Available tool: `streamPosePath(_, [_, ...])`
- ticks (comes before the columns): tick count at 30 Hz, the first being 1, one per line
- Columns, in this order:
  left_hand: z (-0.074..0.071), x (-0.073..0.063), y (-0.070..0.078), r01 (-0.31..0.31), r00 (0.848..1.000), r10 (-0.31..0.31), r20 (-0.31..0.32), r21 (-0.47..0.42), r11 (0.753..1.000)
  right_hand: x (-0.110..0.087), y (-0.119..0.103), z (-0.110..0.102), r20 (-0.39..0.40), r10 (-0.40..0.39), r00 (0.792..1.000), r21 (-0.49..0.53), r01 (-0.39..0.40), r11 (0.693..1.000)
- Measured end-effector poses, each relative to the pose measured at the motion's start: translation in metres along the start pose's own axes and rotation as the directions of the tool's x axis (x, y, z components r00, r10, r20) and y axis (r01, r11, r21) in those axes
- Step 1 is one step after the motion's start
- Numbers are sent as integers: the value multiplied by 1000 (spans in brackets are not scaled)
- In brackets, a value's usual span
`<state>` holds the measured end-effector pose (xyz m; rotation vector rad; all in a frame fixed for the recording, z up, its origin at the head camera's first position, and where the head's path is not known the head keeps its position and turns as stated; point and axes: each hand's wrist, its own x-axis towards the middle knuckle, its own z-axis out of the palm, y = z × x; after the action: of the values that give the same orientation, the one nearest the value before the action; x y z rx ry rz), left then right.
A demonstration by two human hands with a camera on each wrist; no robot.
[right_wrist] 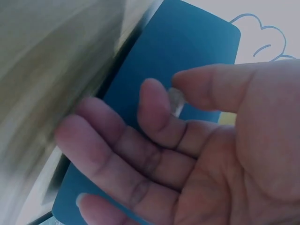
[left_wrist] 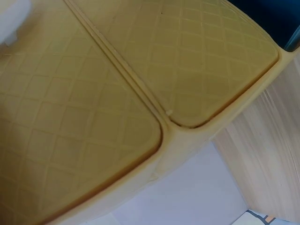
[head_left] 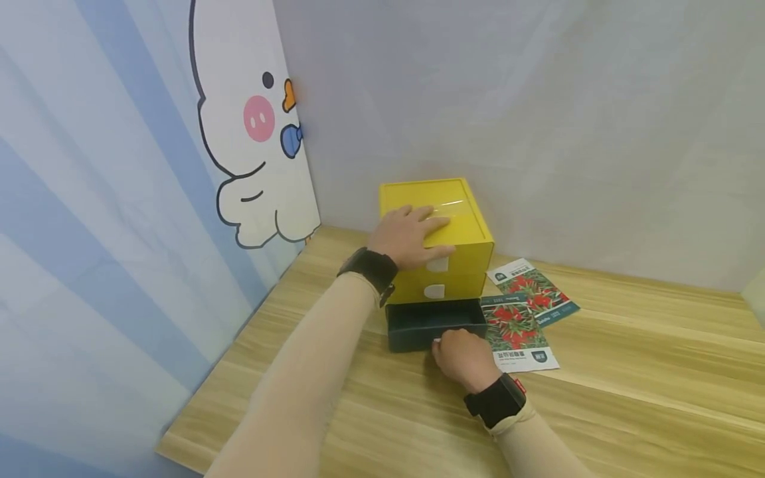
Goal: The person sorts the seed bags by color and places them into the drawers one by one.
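Observation:
A yellow drawer box [head_left: 391,192] stands on the table against the back wall. Its lowest drawer [head_left: 412,338], dark teal inside and out, is pulled out at the front. My left hand [head_left: 406,236] rests spread on the box top, fingers straight, thumb over the upper front edge. With thumb and forefinger, my right hand [head_left: 466,358] pinches the small pale handle [right_wrist: 176,101] on the teal drawer front [right_wrist: 187,37]; its other fingers curl loosely beside it. In the left wrist view, two quilted yellow drawer fronts [left_wrist: 201,61] are closed, and the left hand is out of sight.
Two seed packets with red flowers, a front one [head_left: 514,332] and a back one [head_left: 540,292], overlap on the table right of the box. A white cartoon cutout [head_left: 251,159] stands at the left by a striped curtain [head_left: 119,199]. The wooden table [head_left: 627,385] extends rightward.

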<state>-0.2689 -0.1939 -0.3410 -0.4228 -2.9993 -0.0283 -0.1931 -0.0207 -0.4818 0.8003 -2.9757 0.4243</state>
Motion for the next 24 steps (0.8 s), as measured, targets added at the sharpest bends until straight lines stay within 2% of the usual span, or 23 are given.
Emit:
streamPosePath(5, [-2, -3, -1, -1, 1000, 1, 1, -20, 1000, -11, -5, -3, 0, -24, 1000, -21, 24, 999])
streamPosePath(14, [-4, -7, -1, -5, 1000, 5, 11, -20, 1000, -32, -16, -12, 51, -42, 998, -30, 44, 999])
streamPosePath(20, [0, -1, 1, 9, 1000, -9, 10, -5, 1000, -33, -7, -12, 97, -64, 993, 2, 64, 998])
streamPosePath(24, [2, 3, 1, 15, 1000, -15, 5, 3, 1000, -33, -1, -12, 99, -89, 991, 13, 88, 996])
